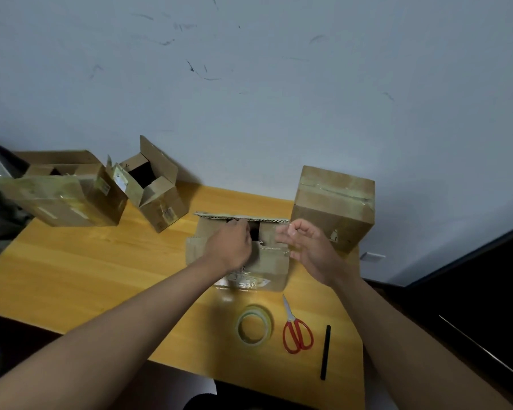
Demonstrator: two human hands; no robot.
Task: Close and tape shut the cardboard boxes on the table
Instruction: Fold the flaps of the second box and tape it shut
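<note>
On the wooden worktop (71, 261), one box (333, 207) stands taped shut at right, two boxes (62, 190) (156, 187) gape at left, and the centre box's (267, 261) flaps are being folded by the left hand (230, 245), pressing flat, and the right hand (307, 250), fingers loosely curled, with tape (253, 325) untouched nearby.

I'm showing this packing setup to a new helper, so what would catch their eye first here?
Both hands, the left hand and the right hand, work at the flaps of the open box at the table's centre. Near the front edge lie a tape roll and red scissors. A taped box stands at the right by the wall.
</note>
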